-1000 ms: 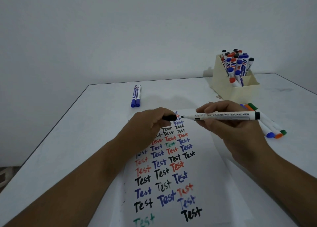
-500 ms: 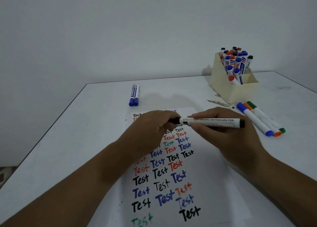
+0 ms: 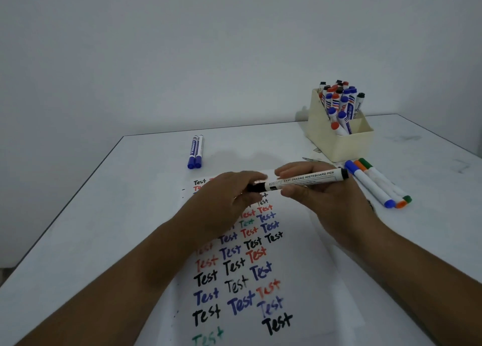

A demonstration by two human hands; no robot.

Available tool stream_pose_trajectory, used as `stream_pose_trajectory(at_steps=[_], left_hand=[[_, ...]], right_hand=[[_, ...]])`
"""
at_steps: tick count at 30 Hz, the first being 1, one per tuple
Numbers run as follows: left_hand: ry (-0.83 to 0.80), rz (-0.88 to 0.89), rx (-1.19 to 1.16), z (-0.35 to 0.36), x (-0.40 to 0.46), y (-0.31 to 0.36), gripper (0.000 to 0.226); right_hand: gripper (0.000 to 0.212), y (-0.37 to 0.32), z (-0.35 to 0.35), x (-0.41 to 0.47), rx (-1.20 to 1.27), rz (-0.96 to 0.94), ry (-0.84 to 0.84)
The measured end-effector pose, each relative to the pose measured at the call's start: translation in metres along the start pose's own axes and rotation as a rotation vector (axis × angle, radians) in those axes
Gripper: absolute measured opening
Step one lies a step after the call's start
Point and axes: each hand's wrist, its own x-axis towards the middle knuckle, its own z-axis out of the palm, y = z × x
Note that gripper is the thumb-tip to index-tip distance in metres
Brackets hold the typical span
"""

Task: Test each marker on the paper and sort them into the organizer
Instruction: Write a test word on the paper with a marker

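Black whiteboard marker (image 3: 305, 180) lies nearly level above the paper (image 3: 300, 254), long axis left-right, capped end left, black tail end slightly higher at right. Right hand (image 3: 320, 197) grips the barrel; left hand (image 3: 229, 202) curls round the cap (image 3: 255, 187). The left hand hides the cap's tip and several written words.

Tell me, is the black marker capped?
Capped: the black cap sits flush on the white-barrelled black marker, with no tip showing.

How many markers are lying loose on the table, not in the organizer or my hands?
5: two blue markers far left, three markers beside the organizer.
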Motion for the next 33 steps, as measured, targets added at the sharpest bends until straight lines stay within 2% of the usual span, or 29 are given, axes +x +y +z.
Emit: stream_pose_trajectory(at_steps=[3,5,7,9,11,15,18,20,23,27,30,33], left_hand=[[0.018,-0.006,-0.056,0.000,-0.004,-0.019,0.071],[0.004,-0.060,-0.032,0.001,-0.004,-0.030,0.078],[-0.006,-0.120,0.016,0.001,-0.003,-0.039,0.080],[0.000,-0.149,0.034,0.001,-0.002,-0.043,0.080],[-0.010,-0.156,0.088,0.003,0.000,-0.048,0.081],[-0.054,-0.189,0.163,0.009,0.005,-0.063,0.085],[-0.064,-0.211,0.144,0.012,0.007,-0.070,0.087],[-0.062,-0.221,0.125,0.013,0.008,-0.072,0.088],[-0.056,-0.238,0.117,0.014,0.009,-0.072,0.087],[-0.049,-0.238,0.117,0.013,0.010,-0.071,0.081],[-0.039,-0.229,0.105,0.013,0.010,-0.072,0.076],[-0.023,-0.226,0.086,0.013,0.011,-0.072,0.075]], right_hand=[[0.036,-0.007,-0.005,0.003,0.210,0.043,0.075],[0.050,-0.012,-0.010,0.008,0.284,0.069,0.133],[0.068,-0.018,-0.018,0.017,0.204,0.075,0.167],[0.088,-0.025,-0.030,0.029,0.025,0.081,0.170],[0.098,-0.030,-0.047,0.045,-0.162,0.084,0.187],[0.083,-0.038,-0.087,0.079,-0.538,-0.006,0.343],[0.078,-0.032,-0.116,0.100,-0.663,-0.063,0.478],[0.074,-0.022,-0.130,0.109,-0.709,-0.060,0.497],[0.061,-0.004,-0.138,0.116,-0.785,-0.034,0.440],[0.045,0.015,-0.134,0.118,-0.888,0.056,0.277],[0.054,0.023,-0.131,0.122,-0.961,0.146,0.167],[0.068,0.029,-0.130,0.127,-1.142,0.127,0.114]])
